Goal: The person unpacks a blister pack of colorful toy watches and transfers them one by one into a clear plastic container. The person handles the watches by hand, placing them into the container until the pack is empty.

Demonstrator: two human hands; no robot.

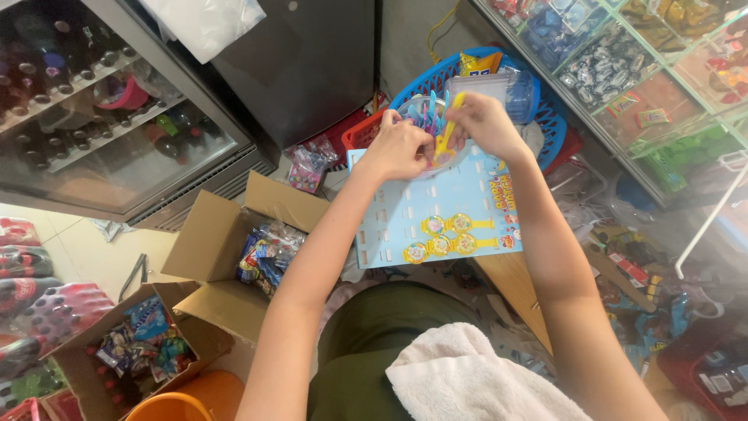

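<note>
A light blue display card [421,206] lies in front of me with several yellow toy watches [448,234] fastened along its lower right. At the card's top edge, my left hand [399,148] and my right hand [485,123] both grip one yellow toy watch [446,132] by its strap and face. Just behind the hands, a clear plastic bowl [421,109] holds several blue and pink toy watches. The bowl rests in a blue plastic basket [545,117].
A glass-door drinks fridge [101,117] stands at left. Open cardboard boxes [210,242] of wrapped sweets sit on the floor at lower left. A glass case of candy [623,62] is at right. A white towel [467,374] lies on my lap.
</note>
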